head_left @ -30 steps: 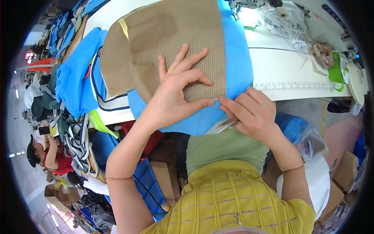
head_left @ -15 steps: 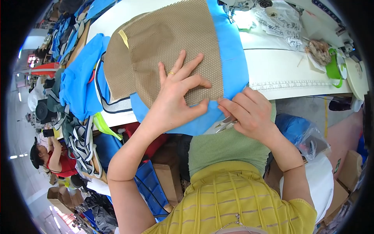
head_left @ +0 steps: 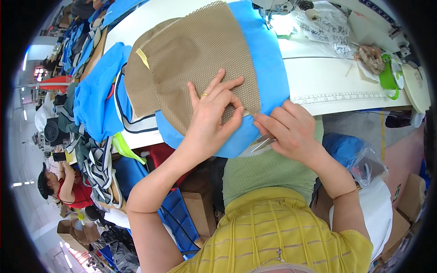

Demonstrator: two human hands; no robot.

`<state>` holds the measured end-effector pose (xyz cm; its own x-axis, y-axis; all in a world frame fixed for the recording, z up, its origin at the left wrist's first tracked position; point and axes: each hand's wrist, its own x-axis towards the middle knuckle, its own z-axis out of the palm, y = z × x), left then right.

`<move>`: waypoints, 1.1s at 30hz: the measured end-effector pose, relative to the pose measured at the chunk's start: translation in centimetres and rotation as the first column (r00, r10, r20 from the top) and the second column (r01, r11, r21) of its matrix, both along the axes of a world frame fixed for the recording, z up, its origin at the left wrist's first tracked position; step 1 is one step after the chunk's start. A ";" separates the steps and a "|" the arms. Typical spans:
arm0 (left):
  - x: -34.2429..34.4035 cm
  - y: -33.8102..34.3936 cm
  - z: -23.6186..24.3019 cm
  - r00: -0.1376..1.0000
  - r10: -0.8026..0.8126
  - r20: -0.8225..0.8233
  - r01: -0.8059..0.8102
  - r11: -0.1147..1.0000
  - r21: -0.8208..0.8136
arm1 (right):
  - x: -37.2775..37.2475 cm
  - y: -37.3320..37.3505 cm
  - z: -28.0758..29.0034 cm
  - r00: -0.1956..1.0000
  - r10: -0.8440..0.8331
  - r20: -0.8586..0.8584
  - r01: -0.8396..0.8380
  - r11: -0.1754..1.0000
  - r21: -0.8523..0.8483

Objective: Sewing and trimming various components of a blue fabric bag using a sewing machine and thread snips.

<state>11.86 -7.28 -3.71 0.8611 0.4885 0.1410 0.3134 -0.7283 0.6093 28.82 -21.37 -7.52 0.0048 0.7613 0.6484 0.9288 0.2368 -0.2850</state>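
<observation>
A brown mesh fabric piece (head_left: 205, 54) lies over a bright blue fabric panel (head_left: 271, 68) on the white table. With thumb and forefinger, my left hand (head_left: 211, 118) pinches the near edge where mesh and blue cloth meet; its other fingers spread over the mesh. My right hand (head_left: 289, 132) is closed at the near right corner of the blue fabric, its fingertips pinched at the edge. Metal thread snips (head_left: 263, 144) stick out from under the right hand's fingers, blades toward the left. Whatever lies exactly between the right fingertips is too small to make out.
A sewing machine (head_left: 277, 9) stands at the back, its needle area lit. A ruler strip (head_left: 341, 99) runs along the table's front edge, near a green clip-like holder (head_left: 388, 77). Blue cloth (head_left: 98, 93) and trimmed pieces lie left. Another person (head_left: 68, 186) is at far left.
My left thumb and forefinger have closed together on the fabric edge, and its fingers have shifted slightly. The mesh and blue panel have moved a little. My right hand stays nearly still.
</observation>
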 end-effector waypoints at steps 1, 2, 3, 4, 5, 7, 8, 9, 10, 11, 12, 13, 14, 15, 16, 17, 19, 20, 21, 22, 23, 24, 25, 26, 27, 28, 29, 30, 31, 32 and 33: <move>0.1 0.0 -0.1 0.997 0.059 0.046 -0.057 0.997 -0.053 | 0.0 0.0 0.1 1.000 0.007 0.010 -0.007 1.000 0.007; 0.0 0.1 -0.1 0.991 0.115 0.069 -0.106 0.987 -0.119 | -0.1 0.1 0.2 1.000 0.002 0.004 -0.002 1.000 -0.008; -0.1 0.2 0.0 0.989 0.121 0.088 -0.111 0.988 -0.108 | -0.1 0.1 0.4 1.000 -0.011 -0.009 0.010 1.000 -0.006; -0.2 0.3 0.0 0.980 0.144 0.135 -0.121 0.979 -0.166 | -0.2 0.2 0.7 1.000 -0.003 0.001 0.003 1.000 -0.021; -0.3 0.4 0.1 0.969 0.179 0.168 -0.137 0.962 -0.235 | -0.4 0.4 1.0 0.995 -0.022 -0.100 0.018 0.999 -0.044; -0.6 0.0 0.1 0.973 0.156 0.172 -0.117 0.969 -0.219 | -0.9 0.7 1.7 0.979 -0.045 -0.200 0.033 0.997 -0.063; -0.7 -0.2 0.1 0.968 0.167 0.190 -0.121 0.965 -0.230 | -1.2 0.7 2.1 0.912 -0.097 -0.398 0.048 0.990 -0.131; -0.7 -0.5 0.1 0.965 0.172 0.198 -0.121 0.962 -0.246 | -1.6 0.8 2.5 0.799 -0.166 -0.578 0.052 0.977 -0.208; -0.7 -0.6 0.0 0.957 0.185 0.222 -0.135 0.966 -0.220 | -1.8 1.2 2.8 0.802 -0.158 -0.576 0.048 0.978 -0.201; -0.7 -0.8 -0.1 0.952 0.182 0.248 -0.130 0.968 -0.213 | -2.1 1.6 3.0 0.788 -0.167 -0.592 0.028 0.971 -0.236; -0.7 -0.9 -0.1 0.953 0.164 0.254 -0.122 0.977 -0.172 | -2.3 1.9 3.2 0.771 -0.188 -0.609 0.015 0.961 -0.277; -0.7 -1.1 -0.2 0.960 0.151 0.236 -0.121 0.983 -0.135 | -2.5 2.2 3.3 0.774 -0.178 -0.607 0.010 0.963 -0.269; -0.7 -1.1 -0.2 0.954 0.146 0.262 -0.115 0.985 -0.128 | -2.7 2.5 3.3 0.679 -0.178 -0.712 -0.039 0.960 -0.278; -0.6 -1.2 -0.2 0.954 0.166 0.250 -0.140 0.983 -0.115 | -2.8 2.7 3.3 0.563 -0.201 -0.801 -0.084 0.951 -0.298; -0.6 -1.2 -0.2 0.951 0.200 0.235 -0.176 0.977 -0.116 | -2.9 2.8 3.3 0.570 -0.176 -0.802 -0.096 0.956 -0.278; -0.6 -1.3 -0.3 0.953 0.188 0.237 -0.168 0.980 -0.102 | -2.9 2.9 3.2 0.565 -0.159 -0.809 -0.110 0.958 -0.265; -0.4 -1.3 -0.4 0.847 0.393 0.358 -0.218 0.871 -0.440 | -2.8 2.8 3.1 0.561 -0.143 -0.815 -0.124 0.960 -0.253; -0.6 -1.3 -0.4 0.752 0.495 0.436 -0.228 0.816 -0.532 | -2.8 2.7 3.1 0.543 -0.162 -0.824 -0.116 0.957 -0.265; -0.7 -1.1 -0.4 0.686 0.575 0.447 -0.237 0.757 -0.610 | -2.7 2.6 3.1 0.529 -0.202 -0.824 -0.091 0.952 -0.292; -0.9 -1.0 -0.4 0.705 0.547 0.452 -0.223 0.776 -0.591 | -2.7 2.5 3.0 0.530 -0.177 -0.829 -0.109 0.956 -0.273; -1.1 -1.2 -0.4 0.690 0.539 0.482 -0.187 0.777 -0.601 | -2.7 2.5 3.0 0.524 -0.172 -0.834 -0.107 0.958 -0.265; -1.3 -1.2 -0.3 0.680 0.538 0.498 -0.162 0.773 -0.613 | -2.8 2.4 3.0 0.515 -0.196 -0.834 -0.089 0.956 -0.279; -1.5 -1.3 -0.3 0.693 0.486 0.533 -0.121 0.807 -0.578 | -2.8 2.4 3.1 0.517 -0.167 -0.840 -0.106 0.961 -0.256; -1.7 -1.2 -0.1 0.689 0.482 0.541 -0.125 0.814 -0.567 | -2.7 2.4 3.1 0.478 -0.184 -0.859 -0.108 0.958 -0.266; -1.8 -1.1 0.0 0.729 0.397 0.557 -0.108 0.871 -0.479 | -2.7 2.4 3.2 0.438 -0.227 -0.870 -0.094 0.951 -0.295; -1.9 -1.0 0.1 0.785 0.295 0.544 -0.075 0.918 -0.389 | -2.6 2.3 3.2 0.437 -0.204 -0.876 -0.112 0.954 -0.278; -2.2 -0.7 0.4 0.843 0.197 0.501 -0.007 0.935 -0.354 | -2.4 2.3 3.3 0.438 -0.226 -0.870 -0.080 0.954 -0.288; -2.6 -0.6 0.7 0.894 0.055 0.444 0.088 0.951 -0.296 | -2.2 2.1 3.4 0.435 -0.263 -0.861 -0.034 0.951 -0.307; -2.9 -0.1 1.0 0.926 -0.045 0.375 0.147 0.957 -0.250 | -2.0 1.9 3.4 0.438 -0.255 -0.862 -0.055 0.950 -0.309; -3.0 0.0 1.1 0.940 -0.046 0.339 0.141 0.955 -0.261 | -1.7 1.6 3.5 0.514 -0.291 -0.807 -0.011 0.938 -0.345; -3.2 -0.2 1.1 0.963 -0.032 0.269 0.092 0.973 -0.212 | -1.5 1.2 3.6 0.576 -0.337 -0.745 0.040 0.921 -0.386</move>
<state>8.63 -7.44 -2.58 0.8379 0.4796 0.2605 0.0798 -0.5798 0.8109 27.35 -20.19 -3.95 0.5625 0.8250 0.0551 0.3117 -0.1499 -0.9383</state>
